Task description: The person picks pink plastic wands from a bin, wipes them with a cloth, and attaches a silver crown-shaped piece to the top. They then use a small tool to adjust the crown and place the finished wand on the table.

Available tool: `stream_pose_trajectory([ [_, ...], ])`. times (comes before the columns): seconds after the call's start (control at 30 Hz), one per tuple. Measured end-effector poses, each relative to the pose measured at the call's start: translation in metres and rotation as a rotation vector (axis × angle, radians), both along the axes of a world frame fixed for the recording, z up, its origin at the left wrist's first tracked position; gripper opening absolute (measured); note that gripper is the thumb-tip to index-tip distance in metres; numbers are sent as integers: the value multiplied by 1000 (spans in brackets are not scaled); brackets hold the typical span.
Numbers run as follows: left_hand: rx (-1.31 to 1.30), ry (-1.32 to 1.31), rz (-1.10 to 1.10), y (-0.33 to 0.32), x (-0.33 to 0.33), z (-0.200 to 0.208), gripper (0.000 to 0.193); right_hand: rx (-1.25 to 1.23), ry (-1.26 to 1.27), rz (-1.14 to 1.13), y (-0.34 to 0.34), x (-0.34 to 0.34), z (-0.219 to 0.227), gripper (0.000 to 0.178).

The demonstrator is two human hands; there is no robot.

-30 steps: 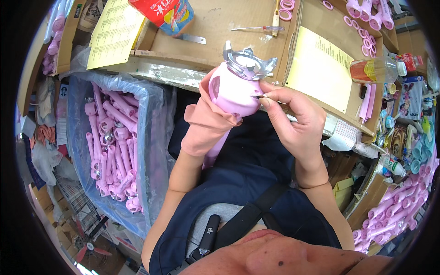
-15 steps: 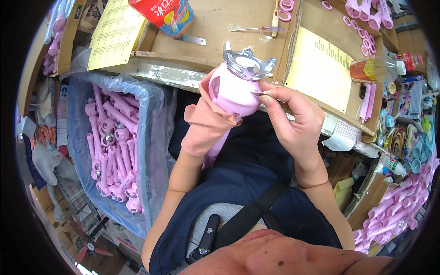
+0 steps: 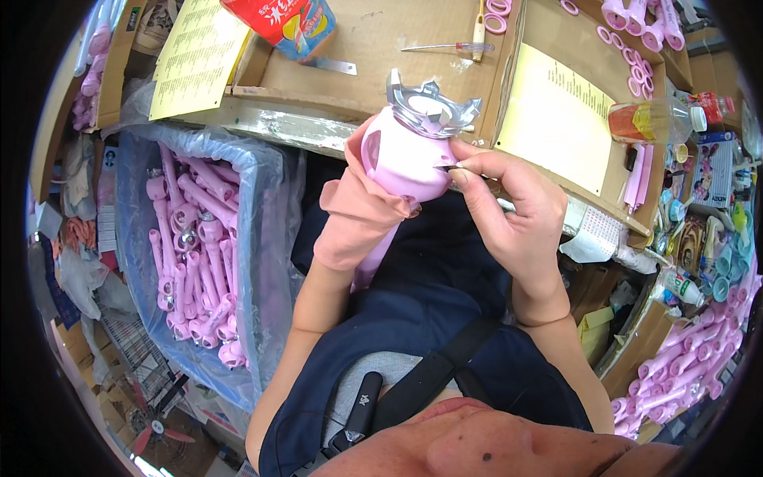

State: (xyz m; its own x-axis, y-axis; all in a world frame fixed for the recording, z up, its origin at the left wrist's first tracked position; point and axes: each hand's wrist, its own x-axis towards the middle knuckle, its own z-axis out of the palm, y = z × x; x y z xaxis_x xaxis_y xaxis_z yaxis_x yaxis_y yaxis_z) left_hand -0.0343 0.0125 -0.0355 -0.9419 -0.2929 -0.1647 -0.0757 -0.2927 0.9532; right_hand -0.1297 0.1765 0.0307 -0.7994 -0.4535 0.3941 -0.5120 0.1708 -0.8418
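Note:
My left hand (image 3: 354,216), in a loose salmon-pink glove, is closed around a pink plastic housing (image 3: 407,157) with a rounded head and a long handle. The handle slants down towards my lap. A silver pronged ring (image 3: 435,111) crowns the head, which is raised just in front of the bench edge. Bare fingers of my right hand (image 3: 513,203) pinch a small, thin dark tool (image 3: 450,167); its tip meets the right side of the pink head. Most of the tool is hidden by the fingers, so its kind cannot be made out.
A plastic-lined bin (image 3: 266,238) of similar pink parts stands at my left. On the bench lie a screwdriver (image 3: 445,48), a metal strip (image 3: 332,66), a red-blue pouch (image 3: 290,28), yellow sheets (image 3: 552,119), pink rings (image 3: 636,71) and a bottle (image 3: 648,121). More pink parts (image 3: 683,358) are heaped at right.
My right hand has shifted very slightly, and the angle of the thin tool has changed a little. The housing in my left hand stays nearly still.

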Motion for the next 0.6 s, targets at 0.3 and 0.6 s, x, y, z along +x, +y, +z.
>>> stream_pose_trajectory([
  [0.3, 214, 73, 40, 9, -6, 14, 111, -36, -63, -7, -1, 2, 1, 9],
  [0.6, 24, 17, 9, 2, -3, 5, 111, -70, -66, -26, -2, 3, -5, 10],
])
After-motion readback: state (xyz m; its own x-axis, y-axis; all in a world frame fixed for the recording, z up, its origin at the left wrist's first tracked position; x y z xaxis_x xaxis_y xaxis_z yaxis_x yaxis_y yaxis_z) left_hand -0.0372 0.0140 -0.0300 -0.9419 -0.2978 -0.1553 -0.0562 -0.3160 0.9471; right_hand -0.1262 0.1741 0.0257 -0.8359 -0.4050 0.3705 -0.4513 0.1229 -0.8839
